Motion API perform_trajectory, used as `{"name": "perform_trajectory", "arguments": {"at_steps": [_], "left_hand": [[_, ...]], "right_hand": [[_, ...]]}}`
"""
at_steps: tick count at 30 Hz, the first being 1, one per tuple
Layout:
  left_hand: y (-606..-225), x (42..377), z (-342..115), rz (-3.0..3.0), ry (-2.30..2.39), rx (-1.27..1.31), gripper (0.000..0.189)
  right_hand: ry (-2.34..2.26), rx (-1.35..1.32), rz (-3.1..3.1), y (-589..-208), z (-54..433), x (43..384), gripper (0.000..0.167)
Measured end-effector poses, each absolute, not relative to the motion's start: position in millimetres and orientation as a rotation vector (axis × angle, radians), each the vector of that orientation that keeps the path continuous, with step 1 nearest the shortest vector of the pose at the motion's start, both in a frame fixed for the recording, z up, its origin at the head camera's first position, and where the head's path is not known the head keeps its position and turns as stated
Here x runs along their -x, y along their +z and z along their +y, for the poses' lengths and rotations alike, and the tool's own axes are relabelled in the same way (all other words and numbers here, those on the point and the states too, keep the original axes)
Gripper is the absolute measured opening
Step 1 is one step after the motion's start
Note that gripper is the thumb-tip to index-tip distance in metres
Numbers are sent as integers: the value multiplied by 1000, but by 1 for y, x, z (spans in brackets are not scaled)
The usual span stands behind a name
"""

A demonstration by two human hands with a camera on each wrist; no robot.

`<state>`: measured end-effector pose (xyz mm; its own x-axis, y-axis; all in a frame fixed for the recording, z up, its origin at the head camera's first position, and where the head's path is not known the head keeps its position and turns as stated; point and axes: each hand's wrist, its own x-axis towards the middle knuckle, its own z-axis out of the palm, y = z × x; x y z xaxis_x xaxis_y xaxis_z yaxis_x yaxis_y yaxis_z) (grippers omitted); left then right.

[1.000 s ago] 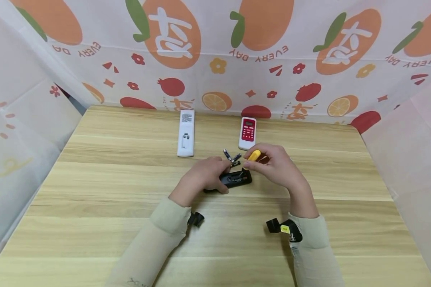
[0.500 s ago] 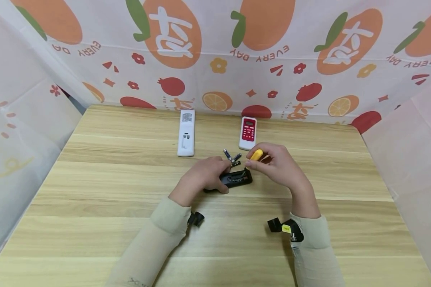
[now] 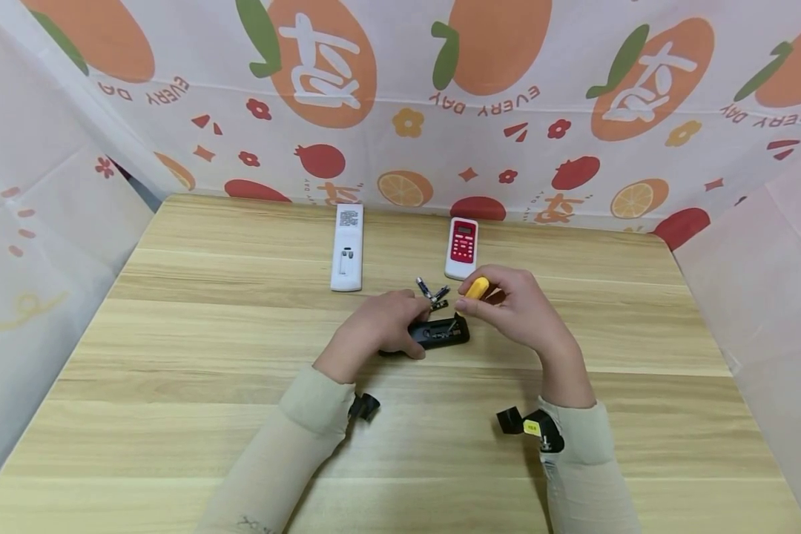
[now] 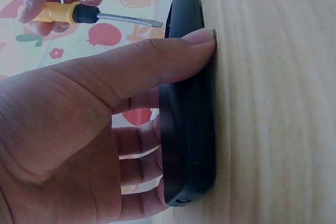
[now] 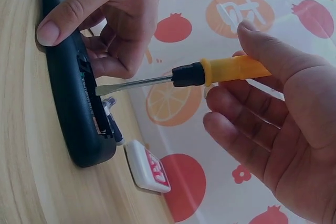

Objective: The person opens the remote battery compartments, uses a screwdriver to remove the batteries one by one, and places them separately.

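Observation:
My left hand [image 3: 389,323] grips a black remote control [image 3: 443,334] lying on the table, thumb along the near side and fingers on the far side. The remote's open battery compartment [image 5: 94,103] faces up. In my right hand [image 3: 522,310] is a flathead screwdriver [image 5: 231,70] with a yellow handle, pinched between thumb and fingers. Its metal blade [image 5: 142,83] points down, the tip at the compartment; whether it touches anything inside is hard to tell. A few small batteries [image 3: 439,294] lie just beyond the remote, near the left fingertips.
Toward the back of the wooden table [image 3: 240,311] lies a white remote [image 3: 345,252], its own battery compartment uncovered. A white remote with a red face [image 3: 463,247] sits right of it, beyond the right hand. A fruit-patterned cloth [image 3: 400,111] hangs along the back edge.
My right hand and the screwdriver have shifted very slightly to the right. The left hand and the black remote stay where they were.

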<state>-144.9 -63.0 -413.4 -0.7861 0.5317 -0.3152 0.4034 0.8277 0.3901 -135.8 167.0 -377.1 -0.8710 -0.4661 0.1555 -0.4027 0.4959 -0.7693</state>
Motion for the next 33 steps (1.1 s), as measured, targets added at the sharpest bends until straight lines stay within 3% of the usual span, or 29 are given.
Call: {"name": "perform_trajectory", "arguments": {"at_steps": [33], "left_hand": [[-411,144,-63,2594,430,-705,43]], "right_hand": [[-1221,794,2587,-377,162,135,18]]}}
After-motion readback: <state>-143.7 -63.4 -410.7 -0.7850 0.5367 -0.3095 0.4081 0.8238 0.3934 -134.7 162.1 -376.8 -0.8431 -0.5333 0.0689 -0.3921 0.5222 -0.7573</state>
